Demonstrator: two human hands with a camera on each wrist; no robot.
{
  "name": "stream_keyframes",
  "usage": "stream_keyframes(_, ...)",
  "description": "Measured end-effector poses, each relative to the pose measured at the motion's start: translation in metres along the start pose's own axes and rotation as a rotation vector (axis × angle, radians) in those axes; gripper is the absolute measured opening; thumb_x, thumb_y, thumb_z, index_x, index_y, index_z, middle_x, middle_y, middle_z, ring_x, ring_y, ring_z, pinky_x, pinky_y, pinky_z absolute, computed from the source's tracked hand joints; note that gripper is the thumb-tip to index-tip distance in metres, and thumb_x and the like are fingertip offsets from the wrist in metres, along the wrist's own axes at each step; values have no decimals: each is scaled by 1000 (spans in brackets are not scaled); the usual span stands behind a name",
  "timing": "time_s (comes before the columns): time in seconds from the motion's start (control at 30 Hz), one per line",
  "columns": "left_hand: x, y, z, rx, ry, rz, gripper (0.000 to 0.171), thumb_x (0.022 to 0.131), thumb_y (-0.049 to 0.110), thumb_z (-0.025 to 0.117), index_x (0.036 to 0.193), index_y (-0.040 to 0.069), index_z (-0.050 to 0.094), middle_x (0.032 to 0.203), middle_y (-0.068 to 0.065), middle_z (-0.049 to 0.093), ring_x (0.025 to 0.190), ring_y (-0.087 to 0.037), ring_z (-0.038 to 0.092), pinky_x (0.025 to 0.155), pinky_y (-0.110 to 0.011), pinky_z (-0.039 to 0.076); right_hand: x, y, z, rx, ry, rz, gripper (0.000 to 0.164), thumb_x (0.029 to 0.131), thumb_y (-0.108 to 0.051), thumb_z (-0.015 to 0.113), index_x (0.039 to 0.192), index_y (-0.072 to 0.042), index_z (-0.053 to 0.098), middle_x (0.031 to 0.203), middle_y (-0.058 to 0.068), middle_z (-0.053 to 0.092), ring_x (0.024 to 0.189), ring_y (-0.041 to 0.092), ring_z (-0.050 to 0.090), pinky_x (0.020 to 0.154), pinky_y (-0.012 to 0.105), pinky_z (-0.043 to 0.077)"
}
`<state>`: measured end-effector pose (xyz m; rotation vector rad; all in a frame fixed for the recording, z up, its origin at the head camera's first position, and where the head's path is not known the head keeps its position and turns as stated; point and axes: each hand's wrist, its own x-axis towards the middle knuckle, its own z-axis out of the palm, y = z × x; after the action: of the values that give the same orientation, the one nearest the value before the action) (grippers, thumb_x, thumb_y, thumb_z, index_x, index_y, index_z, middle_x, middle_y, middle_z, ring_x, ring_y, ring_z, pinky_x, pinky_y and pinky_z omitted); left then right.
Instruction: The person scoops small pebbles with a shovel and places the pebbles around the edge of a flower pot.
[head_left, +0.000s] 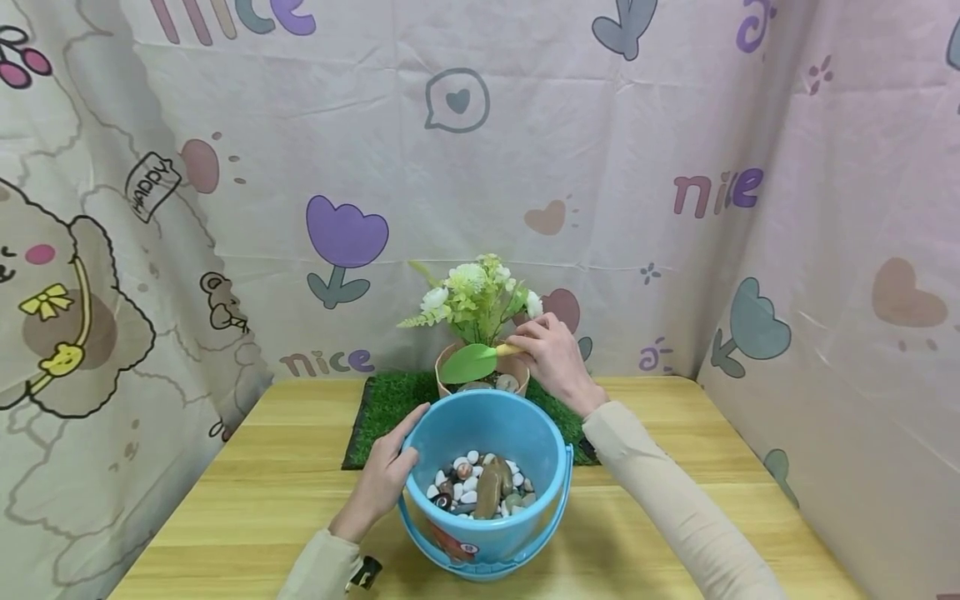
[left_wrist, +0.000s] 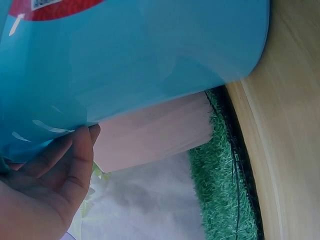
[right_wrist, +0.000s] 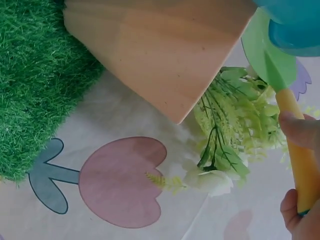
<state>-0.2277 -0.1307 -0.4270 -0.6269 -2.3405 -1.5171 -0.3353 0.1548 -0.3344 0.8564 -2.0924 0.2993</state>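
Observation:
A blue bucket stands on the table, its handle lowered toward the front. Inside lie white pebbles and larger brown stones. My left hand grips the bucket's left rim, fingers on the outer wall and thumb over the edge. The right hand holds a small shovel with a green blade by its yellow handle. That blade is over the peach flowerpot, just behind the bucket. White flowers and green foliage rise from the pot, with stones at their base.
Under the pot lies an artificial grass mat, dark along its edge. The wooden table extends to both sides. A printed cloth hangs behind and at the sides. Near my left sleeve is a small dark object.

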Motion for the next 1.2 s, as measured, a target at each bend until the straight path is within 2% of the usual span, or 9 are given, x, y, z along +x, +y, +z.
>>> stream_keyframes(0.3, -1, 1, 1, 2, -17, -13, 64, 89, -1, 39, 151, 14, 40, 140, -14, 56, 115, -33, 64, 81, -38, 58, -6, 8, 2, 34, -1, -90, 20, 79, -7, 78, 97, -14, 79, 102, 2, 71, 103, 26, 53, 80, 42, 41)
stream_keyframes(0.47, 0, 2, 2, -10, -14, -11, 63, 89, -1, 40, 151, 11, 40, 140, -15, 56, 115, -35, 64, 82, -39, 58, -11, 24, -4, 65, 32, -121, 27, 72, -1, 82, 96, -13, 79, 102, 3, 72, 105, 28, 54, 91, 47, 44)
stream_keyframes(0.57, 0, 2, 1, -3, -1, -3, 63, 89, -1, 40, 150, 11, 41, 140, -16, 56, 114, -36, 64, 81, -40, 59, -11, 32, -8, 77, 65, -142, 29, 67, 1, 83, 93, -12, 79, 99, 5, 73, 103, 31, 55, 89, 48, 45)
stream_keyframes(0.67, 1, 0, 0, 3, 2, 7, 63, 89, -1, 40, 150, 12, 40, 140, -17, 56, 115, -37, 63, 81, -41, 58, -12, 39, -11, 88, 73, -146, 27, 68, 2, 82, 92, -10, 79, 99, 8, 73, 101, 32, 54, 88, 48, 43)
stream_keyframes(0.87, 1, -1, 0, 4, -2, -5, 63, 90, -2, 40, 151, 14, 40, 141, -16, 56, 116, -36, 63, 83, -41, 58, -16, 47, -17, 72, 17, -84, 26, 70, 4, 79, 92, -10, 79, 99, 7, 72, 101, 29, 53, 90, 45, 42)
stream_keyframes(1.0, 0, -1, 0, 2, 4, -8, 63, 90, -2, 40, 150, 15, 41, 141, -15, 55, 116, -36, 63, 83, -40, 58, -21, 46, -18, 52, -16, -10, 24, 75, -1, 79, 96, -13, 79, 102, 6, 71, 99, 27, 53, 85, 42, 45)
stream_keyframes(1.2, 0, 1, 2, -3, -1, -16, 64, 89, -1, 40, 151, 15, 41, 141, -15, 55, 116, -36, 63, 81, -39, 58, -20, 41, -21, 135, -79, 82, 28, 76, -11, 81, 104, -15, 78, 103, 4, 70, 92, 20, 52, 74, 36, 46)
